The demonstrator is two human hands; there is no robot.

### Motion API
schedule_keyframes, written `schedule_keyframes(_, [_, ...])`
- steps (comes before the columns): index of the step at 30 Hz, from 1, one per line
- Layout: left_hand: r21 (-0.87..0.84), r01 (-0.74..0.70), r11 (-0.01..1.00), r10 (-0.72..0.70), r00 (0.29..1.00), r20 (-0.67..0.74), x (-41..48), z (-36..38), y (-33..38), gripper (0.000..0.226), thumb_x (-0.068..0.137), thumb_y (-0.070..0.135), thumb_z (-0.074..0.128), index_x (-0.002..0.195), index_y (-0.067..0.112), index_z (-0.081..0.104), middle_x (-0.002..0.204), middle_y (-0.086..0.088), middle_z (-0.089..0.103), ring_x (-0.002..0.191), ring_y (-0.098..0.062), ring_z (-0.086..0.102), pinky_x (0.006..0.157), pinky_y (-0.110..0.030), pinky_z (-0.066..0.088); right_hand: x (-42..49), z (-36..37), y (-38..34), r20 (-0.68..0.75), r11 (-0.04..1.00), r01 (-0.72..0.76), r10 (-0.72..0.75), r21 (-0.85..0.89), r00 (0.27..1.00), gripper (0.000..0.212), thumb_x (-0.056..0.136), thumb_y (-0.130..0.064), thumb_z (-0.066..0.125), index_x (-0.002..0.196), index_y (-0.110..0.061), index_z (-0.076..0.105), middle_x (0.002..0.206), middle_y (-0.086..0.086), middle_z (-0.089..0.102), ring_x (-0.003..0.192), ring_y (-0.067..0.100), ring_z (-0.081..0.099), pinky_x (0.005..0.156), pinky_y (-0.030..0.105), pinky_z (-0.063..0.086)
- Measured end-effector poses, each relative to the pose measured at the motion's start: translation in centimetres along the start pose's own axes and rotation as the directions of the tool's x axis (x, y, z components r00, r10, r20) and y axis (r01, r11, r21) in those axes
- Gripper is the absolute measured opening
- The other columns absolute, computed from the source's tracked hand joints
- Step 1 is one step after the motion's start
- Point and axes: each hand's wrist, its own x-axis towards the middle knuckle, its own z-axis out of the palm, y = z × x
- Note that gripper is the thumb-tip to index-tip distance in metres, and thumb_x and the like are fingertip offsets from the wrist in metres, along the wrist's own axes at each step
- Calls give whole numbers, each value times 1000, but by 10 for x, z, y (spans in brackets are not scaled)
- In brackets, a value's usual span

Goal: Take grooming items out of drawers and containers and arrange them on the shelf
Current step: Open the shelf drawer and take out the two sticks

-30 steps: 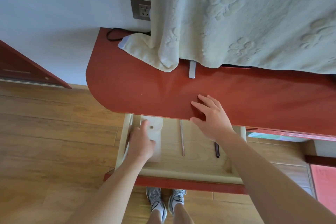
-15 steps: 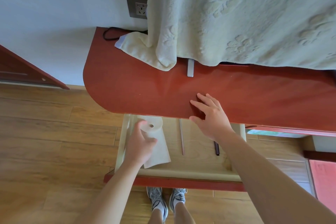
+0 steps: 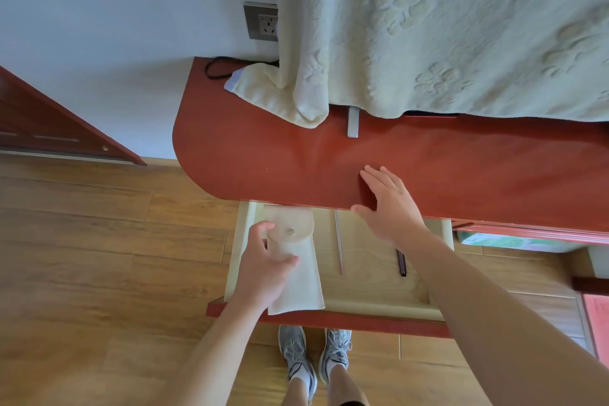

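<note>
At the left end of the open drawer (image 3: 362, 304), the left hand (image 3: 263, 269) is gripping a pale pouch (image 3: 304, 283), with thumb and fingers curling round it just below the round snap flap. The pouch is running along the drawer's left wall, its lower end overlapping the front wall. Whether it is clearing the drawer floor cannot be told. The hold looks meant to bring it out whole with the flap closed, so nothing is spilling.

The right hand (image 3: 389, 204) is resting flat on the front edge of the red top (image 3: 263, 158), fingers straight and close together, thumb hanging over the edge. It is holding nothing and is probably steadying the person leaning over the drawer. That red top is likely serving as the shelf for the items.

Near the drawer's middle a thin metal stick (image 3: 339, 242) is lying lengthwise, apart from the pouch. A dark pen-like item (image 3: 401, 262) is showing beside the right forearm, its upper end hidden by the arm. The drawer's back is sitting under the red top, out of sight, and the pouch's contents cannot be told. A cream blanket (image 3: 445, 26) is draping over the red top's back edge and covering whatever is behind it. Only a short silver piece (image 3: 353, 122) is poking out from under it.
</note>
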Motion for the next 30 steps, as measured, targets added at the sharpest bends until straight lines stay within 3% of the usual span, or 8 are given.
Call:
schedule_keyframes(7, [-5, -10, 1000, 10, 999, 46, -9, -13, 10, 68, 74, 13, 81, 121, 39, 40, 107, 3, 61, 90, -19, 66, 74, -43, 61, 0, -2, 0, 16, 1000, 2, -2, -17, 1000, 72, 92, -48, 59, 153, -25, 28, 159, -16, 21, 148, 7, 6, 121, 36, 19])
schedule_keyframes(14, [-2, -2, 1000, 3, 993, 120, -11, -33, 36, 65, 75, 12, 82, 123, 35, 45, 106, 3, 65, 89, -19, 68, 63, -30, 57, 1, -1, 1, 11, 1000, 3, -3, -4, 1000, 72, 91, -47, 61, 153, -26, 29, 159, -18, 21, 148, 7, 6, 120, 34, 19])
schedule_keyframes(18, [-54, -25, 998, 30, 995, 93, -4, -42, 53, 63, 77, 7, 80, 123, 34, 47, 103, 4, 68, 82, -14, 70, 59, -25, 54, 2, -2, 0, 12, 1000, 4, -4, -14, 1000, 72, 92, -47, 60, 153, -27, 28, 159, -18, 20, 148, 7, 6, 120, 31, 16])
schedule_keyframes(21, [-99, -67, 993, 72, 996, 45, 19, -31, 67, 63, 76, 7, 80, 121, 36, 47, 105, 6, 70, 82, -9, 71, 71, -35, 60, 1, -2, 0, 13, 1000, -3, 3, -11, 1000, 72, 92, -47, 60, 153, -28, 27, 159, -19, 20, 148, 6, 5, 119, 32, 18])
schedule_keyframes(24, [-113, -116, 987, 118, 993, 11, 49, -13, 84, 63, 72, 12, 79, 118, 40, 48, 109, 4, 68, 93, -15, 69, 83, -44, 58, 2, -2, 0, 20, 1000, -4, 4, -13, 1000, 73, 92, -47, 60, 153, -28, 26, 159, -19, 19, 148, 6, 5, 119, 31, 17])
schedule_keyframes(30, [-110, -160, 981, 161, 987, -8, 93, 10, 103, 62, 73, 13, 76, 122, 38, 46, 117, 6, 62, 101, -14, 64, 78, -30, 52, 4, -3, -1, 28, 1000, -10, 11, -12, 1000, 73, 92, -48, 59, 154, -29, 25, 159, -21, 17, 148, 4, 2, 119, 29, 16])
